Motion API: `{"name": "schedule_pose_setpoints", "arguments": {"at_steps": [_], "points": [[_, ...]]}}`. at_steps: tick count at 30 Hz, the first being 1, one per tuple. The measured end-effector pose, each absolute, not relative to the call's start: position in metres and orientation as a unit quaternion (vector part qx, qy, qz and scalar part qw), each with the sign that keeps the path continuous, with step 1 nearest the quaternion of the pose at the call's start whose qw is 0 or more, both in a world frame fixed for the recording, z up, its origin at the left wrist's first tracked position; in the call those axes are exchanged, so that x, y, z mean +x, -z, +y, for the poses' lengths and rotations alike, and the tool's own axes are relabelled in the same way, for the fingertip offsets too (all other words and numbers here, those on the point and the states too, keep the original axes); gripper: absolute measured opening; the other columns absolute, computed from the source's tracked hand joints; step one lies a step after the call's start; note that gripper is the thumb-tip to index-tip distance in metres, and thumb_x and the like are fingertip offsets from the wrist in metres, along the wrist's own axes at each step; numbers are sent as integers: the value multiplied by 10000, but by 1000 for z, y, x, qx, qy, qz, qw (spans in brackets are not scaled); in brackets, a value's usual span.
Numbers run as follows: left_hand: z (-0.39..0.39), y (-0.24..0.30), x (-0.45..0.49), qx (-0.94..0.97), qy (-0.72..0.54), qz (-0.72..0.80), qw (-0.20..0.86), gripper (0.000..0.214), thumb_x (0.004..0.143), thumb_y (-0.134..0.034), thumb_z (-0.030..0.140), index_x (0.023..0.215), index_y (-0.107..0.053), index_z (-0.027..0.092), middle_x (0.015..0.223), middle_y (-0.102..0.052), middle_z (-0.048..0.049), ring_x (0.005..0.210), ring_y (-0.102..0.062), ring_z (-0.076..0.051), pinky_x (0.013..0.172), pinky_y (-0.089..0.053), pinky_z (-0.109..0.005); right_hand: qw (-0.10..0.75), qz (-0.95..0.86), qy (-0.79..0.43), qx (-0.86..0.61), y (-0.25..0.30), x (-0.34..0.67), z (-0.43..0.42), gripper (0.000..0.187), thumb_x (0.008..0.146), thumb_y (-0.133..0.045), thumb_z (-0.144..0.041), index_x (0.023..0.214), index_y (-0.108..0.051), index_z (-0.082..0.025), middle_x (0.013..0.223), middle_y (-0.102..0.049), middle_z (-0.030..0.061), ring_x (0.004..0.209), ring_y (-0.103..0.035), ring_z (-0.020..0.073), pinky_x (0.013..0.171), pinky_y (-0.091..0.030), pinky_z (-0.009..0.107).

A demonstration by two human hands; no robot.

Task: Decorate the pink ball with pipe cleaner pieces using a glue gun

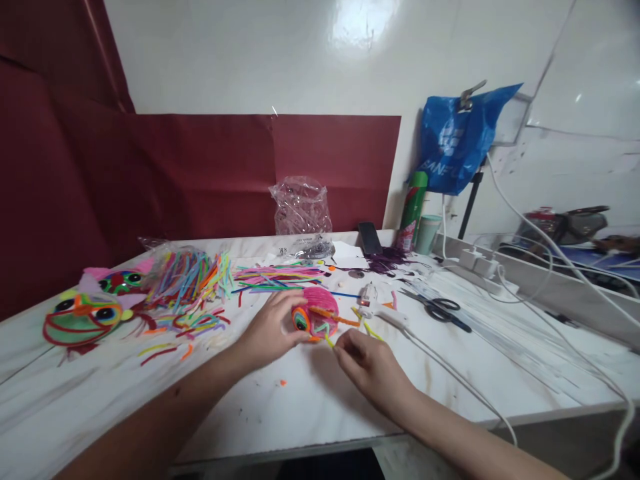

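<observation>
My left hand is closed around the left side of a pink pipe-cleaner mask, which has a round eye ringed in orange and green. Orange and pale green strips cross the mask's front. My right hand pinches a short yellow pipe cleaner at the mask's lower right edge. Just beyond that hand lies a white glue gun with its cord running toward the table's front edge. The fingertips of my right hand are partly hidden by the hand itself.
Two finished-looking colourful masks lie at the left. Bundled pipe cleaners and loose strips are behind my left arm. Black scissors, clear glue sticks, a phone, a green cup and a power strip stand or lie to the right.
</observation>
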State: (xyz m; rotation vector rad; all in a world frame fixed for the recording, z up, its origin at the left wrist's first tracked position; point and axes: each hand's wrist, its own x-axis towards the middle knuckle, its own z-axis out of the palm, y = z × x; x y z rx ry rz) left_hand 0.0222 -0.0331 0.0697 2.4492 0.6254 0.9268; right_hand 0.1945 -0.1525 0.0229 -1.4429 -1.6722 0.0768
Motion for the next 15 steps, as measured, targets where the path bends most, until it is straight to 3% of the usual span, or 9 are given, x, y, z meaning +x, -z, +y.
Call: {"name": "schedule_pose_setpoints", "arguments": {"at_steps": [2, 4, 9, 15], "points": [[-12, -69, 32, 919, -281, 198, 195, 713, 588, -796, 277, 1241, -521, 189, 1431, -404, -154, 1340, -327, -311, 1105, -252, -470, 447, -665, -21, -598, -18, 201, -137, 121, 819, -483, -176, 708, -530, -183, 642, -609, 13, 557, -543, 127, 518, -416, 221], [3, -65, 42, 932, -247, 179, 196, 827, 571, -807, 311, 1315, -463, 203, 1496, -314, -138, 1376, -267, -325, 1127, -218, -476, 441, -663, -3, -604, -16, 204, -125, 92, 815, -494, -165, 738, -541, -182, 711, -629, 33, 612, -561, 143, 547, -431, 237], [17, -60, 58, 911, -227, 197, 283, 758, 616, -734, 206, 1319, -452, 201, 1423, -419, -110, 1342, -340, -299, 1104, -294, -433, 408, -678, 23, -611, -25, 207, -107, 107, 834, -517, -141, 742, -553, -183, 823, -608, 51, 735, -578, 166, 670, -458, 282], [25, -58, 60, 880, -252, 216, 339, 686, 634, -721, 216, 1278, -484, 207, 1371, -467, -103, 1292, -406, -290, 1093, -311, -417, 381, -694, 37, -610, -33, 213, -89, 114, 844, -526, -120, 754, -563, -178, 837, -583, 54, 727, -573, 163, 675, -446, 273]]}}
